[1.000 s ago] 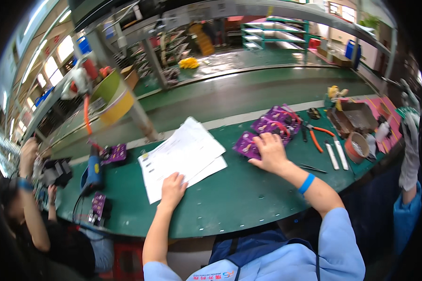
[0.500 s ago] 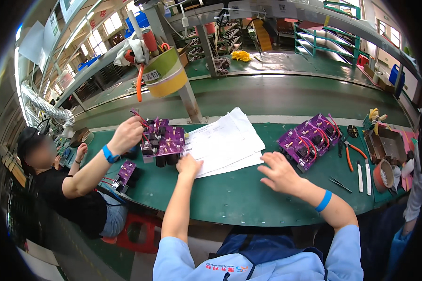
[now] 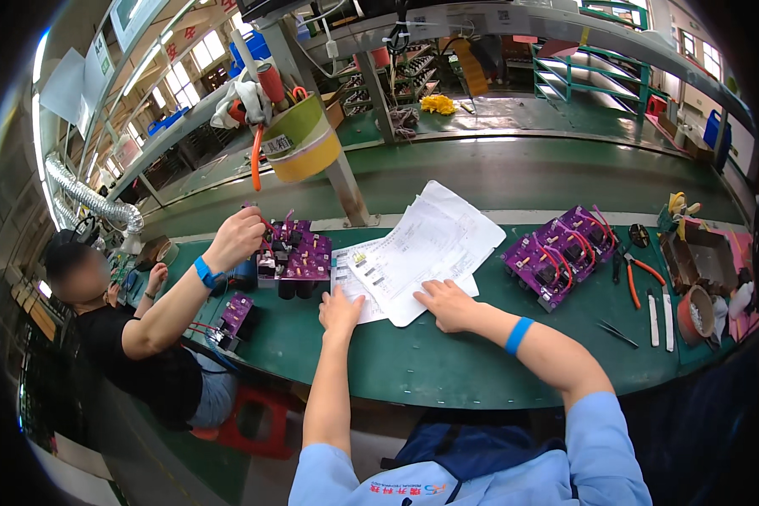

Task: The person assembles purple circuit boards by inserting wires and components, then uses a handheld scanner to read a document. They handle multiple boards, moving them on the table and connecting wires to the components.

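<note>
A stack of printed paper sheets [image 3: 434, 232] lies fanned out on the green bench, the top sheet turned askew over the others. My left hand [image 3: 341, 314] rests at the stack's lower left corner, fingers stretched and apart. On the top sheet's lower right edge lies my right hand [image 3: 449, 305], fingers spread flat and gripping nothing visible. Just left of the papers stands a purple circuit board assembly [image 3: 302, 257] with black cylinders under it. A co-worker's hand [image 3: 240, 236] is at its red wires. Another purple circuit board assembly [image 3: 557, 257] with red wires sits right of my right hand.
Orange-handled pliers [image 3: 641, 274], tweezers [image 3: 618, 334] and two white-handled tools [image 3: 654, 319] lie at the right. Beyond them are a brown tray [image 3: 696, 261] and a round container [image 3: 696, 312]. A green-yellow tool holder [image 3: 304, 139] hangs overhead. A smaller purple board [image 3: 236, 316] lies left.
My right hand has moved left from above the bench onto the papers. The top sheet has turned and shifted toward the lower right. My left hand stays near the same corner.
</note>
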### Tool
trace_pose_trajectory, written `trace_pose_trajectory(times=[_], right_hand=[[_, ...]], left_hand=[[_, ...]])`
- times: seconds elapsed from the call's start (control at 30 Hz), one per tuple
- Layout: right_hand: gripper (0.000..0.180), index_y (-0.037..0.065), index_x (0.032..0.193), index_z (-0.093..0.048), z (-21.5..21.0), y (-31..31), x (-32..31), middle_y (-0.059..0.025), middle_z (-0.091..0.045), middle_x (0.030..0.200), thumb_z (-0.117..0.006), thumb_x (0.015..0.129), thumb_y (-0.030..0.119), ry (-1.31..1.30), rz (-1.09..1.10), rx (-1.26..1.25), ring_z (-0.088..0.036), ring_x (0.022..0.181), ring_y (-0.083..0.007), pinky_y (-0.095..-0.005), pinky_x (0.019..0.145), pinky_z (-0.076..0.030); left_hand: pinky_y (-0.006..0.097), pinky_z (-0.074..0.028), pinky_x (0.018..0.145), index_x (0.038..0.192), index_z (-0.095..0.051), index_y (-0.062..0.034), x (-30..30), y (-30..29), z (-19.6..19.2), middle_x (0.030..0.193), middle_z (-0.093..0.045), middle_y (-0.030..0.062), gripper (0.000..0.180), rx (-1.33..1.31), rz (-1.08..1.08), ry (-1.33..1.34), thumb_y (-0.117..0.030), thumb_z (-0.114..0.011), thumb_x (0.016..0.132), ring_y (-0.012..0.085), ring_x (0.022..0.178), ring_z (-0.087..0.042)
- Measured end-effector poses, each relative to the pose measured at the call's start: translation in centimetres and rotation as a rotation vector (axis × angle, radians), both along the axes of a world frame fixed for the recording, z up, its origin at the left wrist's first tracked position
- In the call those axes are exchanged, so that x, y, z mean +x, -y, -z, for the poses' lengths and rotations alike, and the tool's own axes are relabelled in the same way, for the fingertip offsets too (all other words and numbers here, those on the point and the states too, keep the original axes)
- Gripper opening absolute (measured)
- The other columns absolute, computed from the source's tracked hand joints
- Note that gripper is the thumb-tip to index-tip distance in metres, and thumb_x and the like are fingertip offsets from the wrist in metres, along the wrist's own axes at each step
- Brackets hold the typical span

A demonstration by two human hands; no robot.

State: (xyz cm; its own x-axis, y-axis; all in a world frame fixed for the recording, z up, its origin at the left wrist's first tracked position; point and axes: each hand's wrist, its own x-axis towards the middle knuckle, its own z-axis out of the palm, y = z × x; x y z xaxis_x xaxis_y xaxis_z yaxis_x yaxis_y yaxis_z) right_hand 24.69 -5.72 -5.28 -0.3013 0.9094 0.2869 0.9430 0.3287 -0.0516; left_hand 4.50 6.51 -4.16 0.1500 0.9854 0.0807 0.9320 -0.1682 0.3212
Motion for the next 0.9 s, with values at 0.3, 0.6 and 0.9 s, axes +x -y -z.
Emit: trace_pose_trajectory(times=[0.3, 0.6, 0.9], right_hand=[[0.018, 0.005, 0.08, -0.059, 1.7, -3.5, 0.2, -0.0166, -0.059, 0.077, -0.043, 0.071, 0.006, -0.285, 0.164, 0.027, -0.058, 0.075, -0.0322, -0.04, 0.066, -0.046], [0.021, 0.009, 0.084, -0.062, 1.1, -0.3, 5.0, -0.0184, -0.059, 0.077, -0.045, 0.071, 0.008, -0.362, 0.268, -0.098, -0.057, 0.075, -0.035, -0.0419, 0.068, -0.045], [0.012, 0.0, 0.076, -0.051, 1.2, 2.3, 4.4, -0.0168, -0.056, 0.083, -0.051, 0.065, 0.002, -0.311, 0.114, -0.035, -0.054, 0.085, -0.0313, -0.0377, 0.074, -0.044]], left_hand=[[0.035, -0.047, 0.067, 0.096, -0.057, 0.0032, -0.5, -1.9, 3.3, 0.083, -0.062, 0.0151, 0.041, -0.074, 0.085, 0.431, -0.021, -0.065, 0.064, 0.0296, 0.076, -0.06], [0.024, -0.044, 0.058, 0.098, -0.058, -0.002, 7.0, 8.7, -1.5, 0.079, -0.06, 0.0055, 0.031, -0.465, 0.772, 0.553, -0.023, -0.059, 0.075, 0.0112, 0.066, -0.054], [0.036, -0.042, 0.079, 0.099, -0.056, 0.0, 7.0, 1.5, -0.6, 0.094, -0.057, 0.0181, 0.036, 0.413, 0.408, 0.381, -0.021, -0.063, 0.07, 0.0321, 0.087, -0.054]])
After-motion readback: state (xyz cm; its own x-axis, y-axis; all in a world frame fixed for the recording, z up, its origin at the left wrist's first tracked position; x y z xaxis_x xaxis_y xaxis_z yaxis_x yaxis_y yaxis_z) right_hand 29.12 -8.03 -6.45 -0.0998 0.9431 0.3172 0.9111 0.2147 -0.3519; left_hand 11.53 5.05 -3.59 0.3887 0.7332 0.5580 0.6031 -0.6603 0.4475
